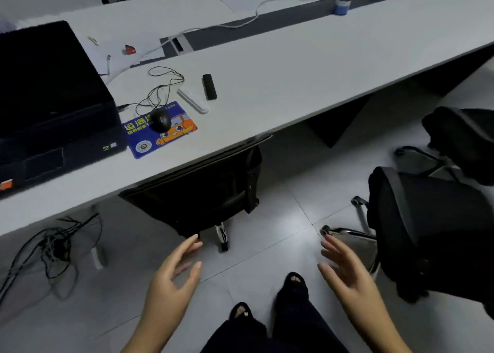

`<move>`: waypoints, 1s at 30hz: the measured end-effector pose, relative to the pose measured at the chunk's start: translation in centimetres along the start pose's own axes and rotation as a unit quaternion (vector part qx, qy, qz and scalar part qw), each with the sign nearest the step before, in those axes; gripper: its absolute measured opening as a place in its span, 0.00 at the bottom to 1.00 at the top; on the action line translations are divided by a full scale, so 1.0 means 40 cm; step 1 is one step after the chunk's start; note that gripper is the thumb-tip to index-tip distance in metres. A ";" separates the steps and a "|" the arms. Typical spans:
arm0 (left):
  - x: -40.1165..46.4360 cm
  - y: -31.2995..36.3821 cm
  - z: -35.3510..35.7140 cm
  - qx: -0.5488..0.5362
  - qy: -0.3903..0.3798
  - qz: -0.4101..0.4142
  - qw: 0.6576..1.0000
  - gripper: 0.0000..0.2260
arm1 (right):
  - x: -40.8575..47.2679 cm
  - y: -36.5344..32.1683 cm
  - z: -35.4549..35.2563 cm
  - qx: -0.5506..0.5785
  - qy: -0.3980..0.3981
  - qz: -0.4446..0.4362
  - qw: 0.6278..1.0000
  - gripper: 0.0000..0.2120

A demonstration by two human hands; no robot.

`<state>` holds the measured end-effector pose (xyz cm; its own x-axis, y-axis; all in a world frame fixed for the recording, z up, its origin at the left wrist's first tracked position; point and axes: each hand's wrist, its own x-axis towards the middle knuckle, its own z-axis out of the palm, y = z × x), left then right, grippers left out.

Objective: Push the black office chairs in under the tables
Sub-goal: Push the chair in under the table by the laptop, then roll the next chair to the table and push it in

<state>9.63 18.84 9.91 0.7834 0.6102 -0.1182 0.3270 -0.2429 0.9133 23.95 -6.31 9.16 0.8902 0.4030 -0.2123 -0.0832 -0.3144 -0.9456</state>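
A black office chair (203, 192) sits tucked under the long white table (294, 90), with its mesh back against the table's front edge. My left hand (173, 275) hovers open just behind that back, fingertips close to its lower corner. My right hand (344, 267) is open too, held over the floor between the two chairs. A second black office chair (427, 232) stands out on the floor at the right, away from the table. Further right, part of a third black chair (462, 138) shows at the frame edge.
On the table lie an open laptop (50, 106), a mouse (160, 120) on a blue mouse pad (160, 136), a black stick (209, 86) and cables. A tangle of cables (53, 245) lies on the tiled floor at left. My feet (267, 299) stand below.
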 end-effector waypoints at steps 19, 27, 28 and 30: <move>-0.413 0.250 0.723 0.001 -0.296 0.148 0.944 0.23 | -0.595 0.268 -0.618 0.059 0.326 0.084 0.940 0.23; -0.556 0.347 0.971 0.026 -0.345 0.184 0.920 0.26 | -0.730 0.367 -0.861 0.079 0.397 0.090 0.910 0.22; -0.562 0.358 0.996 0.027 -0.347 0.188 0.918 0.26 | -0.732 0.374 -0.885 0.082 0.402 0.088 0.908 0.22; -0.565 0.384 1.047 0.030 -0.345 0.199 0.917 0.26 | -0.727 0.383 -0.932 0.086 0.406 0.085 0.906 0.21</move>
<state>19.08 -30.26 10.31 0.9879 -0.1538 -0.0177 -0.0452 -0.3957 0.9173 13.50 -54.89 10.03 0.8879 -0.4259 -0.1736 -0.2568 -0.1458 -0.9554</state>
